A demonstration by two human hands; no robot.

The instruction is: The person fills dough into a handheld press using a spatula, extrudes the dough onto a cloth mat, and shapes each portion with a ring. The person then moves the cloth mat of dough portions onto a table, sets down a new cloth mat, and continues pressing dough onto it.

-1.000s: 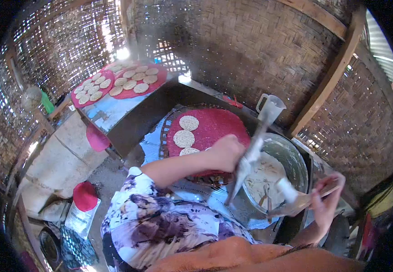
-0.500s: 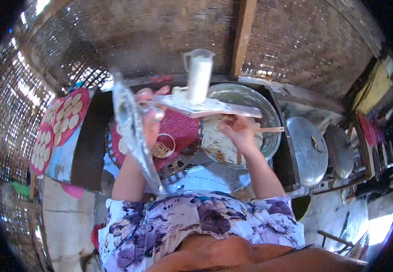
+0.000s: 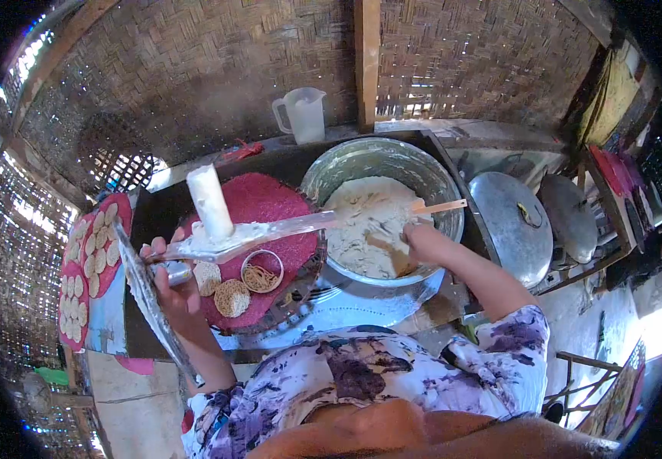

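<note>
My left hand (image 3: 174, 279) grips a hinged wooden press (image 3: 270, 229), its two flat boards spread apart and smeared white. A white cylinder (image 3: 210, 200) stands up from one board. Under the press is a round pink mat (image 3: 270, 191) bearing pale speckled discs (image 3: 232, 298) and a ring (image 3: 262, 271) with noodle-like strands inside. My right hand (image 3: 423, 241) is closed at the right side of a large metal basin (image 3: 392, 149) of pale dough (image 3: 369, 222). A flat wooden stick (image 3: 442, 206) lies by it. What its fingers hold is too hidden to tell.
A clear plastic jug (image 3: 304, 116) stands behind the basin near the woven wall. Large metal lids (image 3: 508, 229) are at the right. Pink sheets (image 3: 95, 268) with rows of discs lie at the far left. A dark box rim surrounds the mat and basin.
The view has turned right. My left hand has carried the press left and down, away from the basin. My right hand, open half a second ago, has gone to the basin's dough and closed.
</note>
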